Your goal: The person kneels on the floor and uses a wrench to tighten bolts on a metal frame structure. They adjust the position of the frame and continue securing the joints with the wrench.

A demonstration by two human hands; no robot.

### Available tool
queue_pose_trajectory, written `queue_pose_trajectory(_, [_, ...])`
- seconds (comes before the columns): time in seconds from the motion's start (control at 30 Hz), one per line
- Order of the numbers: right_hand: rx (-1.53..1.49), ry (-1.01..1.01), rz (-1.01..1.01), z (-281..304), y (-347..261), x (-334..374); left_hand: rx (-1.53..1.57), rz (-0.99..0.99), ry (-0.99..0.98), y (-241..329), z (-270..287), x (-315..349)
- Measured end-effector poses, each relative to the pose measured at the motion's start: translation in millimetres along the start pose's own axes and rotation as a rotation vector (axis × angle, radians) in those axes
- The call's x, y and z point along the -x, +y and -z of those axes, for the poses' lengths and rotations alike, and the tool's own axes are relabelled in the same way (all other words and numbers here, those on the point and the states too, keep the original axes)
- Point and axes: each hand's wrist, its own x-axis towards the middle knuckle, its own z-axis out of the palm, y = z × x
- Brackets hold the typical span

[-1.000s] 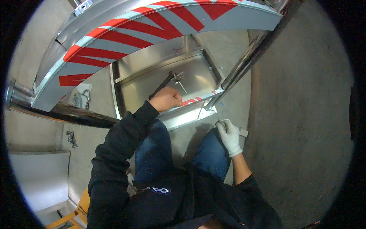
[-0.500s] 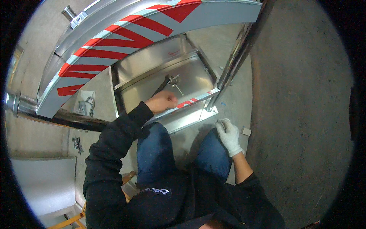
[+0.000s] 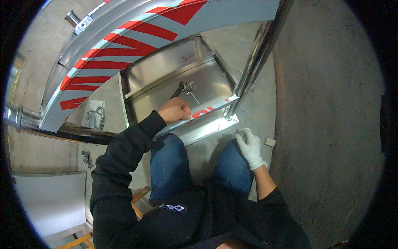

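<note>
My bare left hand [image 3: 175, 111] rests at the near rail of a metal frame, fingertips pinched at the upper edge of a red-and-white striped strip [image 3: 203, 112]. Whatever lies between those fingertips is hidden. My right hand [image 3: 250, 150], in a white knit glove, sits beside my right knee with its fingers curled; its grip is too small to make out. Beyond the left hand, a shiny metal tray [image 3: 153, 99] fills the frame. A small metal fitting with a T-shaped rod [image 3: 190, 88] and a black handle-like piece [image 3: 178, 89] lie in it.
A curved grey panel with red stripes [image 3: 230, 11] arches across the far side, borne by a metal tube [image 3: 257, 58]. Left on the floor are a grey coiled item [image 3: 93, 117] and small metal parts [image 3: 87, 158]. A pale block [image 3: 270, 142] lies right of my glove, beside a dark mat [image 3: 323, 124].
My left hand's fingertips have shifted slightly down onto the striped strip's edge. My right hand stays at the knee. The whole view has tilted a little.
</note>
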Motion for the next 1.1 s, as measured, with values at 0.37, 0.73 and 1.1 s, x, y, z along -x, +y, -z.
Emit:
queue_pose_trajectory(0.37, [-0.011, -0.034, -0.061, 0, 0, 0, 0.009, -0.001, -0.039, -2, 1, -2])
queue_pose_trajectory(0.73, [-0.042, -0.016, -0.021, -1, 1, -2, -0.053, -0.114, -0.027, 3, -7, 6])
queue_pose_trajectory(1.1, [-0.07, -0.002, -0.015, 4, 1, 1, 0.23, 0.151, -0.067, -5, 1, 8])
